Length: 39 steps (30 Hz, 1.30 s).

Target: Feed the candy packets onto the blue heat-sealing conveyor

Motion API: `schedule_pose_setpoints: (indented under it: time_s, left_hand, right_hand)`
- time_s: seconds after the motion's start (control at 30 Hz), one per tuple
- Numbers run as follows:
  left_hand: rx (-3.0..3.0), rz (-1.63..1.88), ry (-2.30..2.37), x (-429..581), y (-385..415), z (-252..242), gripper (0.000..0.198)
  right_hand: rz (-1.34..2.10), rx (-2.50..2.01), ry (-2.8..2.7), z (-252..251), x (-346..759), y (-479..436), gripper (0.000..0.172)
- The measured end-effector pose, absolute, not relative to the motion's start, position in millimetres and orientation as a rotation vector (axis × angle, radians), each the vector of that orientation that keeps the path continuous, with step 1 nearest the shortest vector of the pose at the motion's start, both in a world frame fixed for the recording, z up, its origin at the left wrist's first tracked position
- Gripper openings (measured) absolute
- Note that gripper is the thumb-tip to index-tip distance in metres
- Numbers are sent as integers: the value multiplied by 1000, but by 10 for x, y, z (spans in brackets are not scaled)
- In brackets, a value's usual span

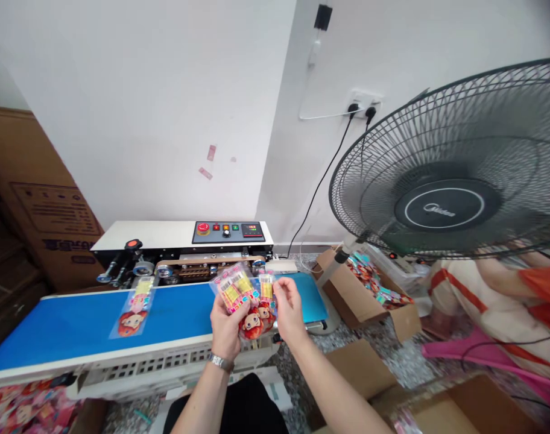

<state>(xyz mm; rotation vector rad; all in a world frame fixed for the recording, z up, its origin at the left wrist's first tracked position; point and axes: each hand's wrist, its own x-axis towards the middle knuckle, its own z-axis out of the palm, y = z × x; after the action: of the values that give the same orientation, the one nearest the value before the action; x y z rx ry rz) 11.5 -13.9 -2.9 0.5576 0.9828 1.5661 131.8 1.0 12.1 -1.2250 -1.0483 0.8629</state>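
Cardboard box [404, 322] right of the blue belt [76, 325] holds colourful packets [369, 280], probably same kind. Left grip [225, 330] clenched on fanned packet stack [245, 298] above belt's right end; right grip [287, 310] pinches one packet's upper edge. Packets: clear, red-haired cartoon face, yellow-pink sticks inside.

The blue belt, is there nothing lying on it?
No, one clear packet with a cartoon face lies flat on the blue belt.
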Motion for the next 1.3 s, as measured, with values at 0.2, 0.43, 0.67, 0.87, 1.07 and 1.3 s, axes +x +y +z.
schedule_pose_setpoints:
  time_s: [0.2,0.43,0.67,0.87,1.07,1.3]
  left_hand:
    - [701,1525,1042,90,-147,-23,52]
    - [703,1502,1063,85,-146,-2,53]
    - [671,1538,1028,88,-136,-18,52]
    - [570,1570,1070,45,-100,-36,54]
    - [608,1487,978,33,-126,-7,57]
    - [591,1464,936,13,-130,-26,55]
  right_hand:
    - [1141,-1123,-1192,216,1402,59,44]
    - [1103,-1220,-1329,259,1498,80,21]
    - [1215,-1117,-1108,186,1431,-13,32]
    - [967,-1245,-1050,63,1687,288,28]
    - [623,-1830,-1310,-156,1885,730,34]
    - [669,-1743,-1420,-99,1609,758,35]
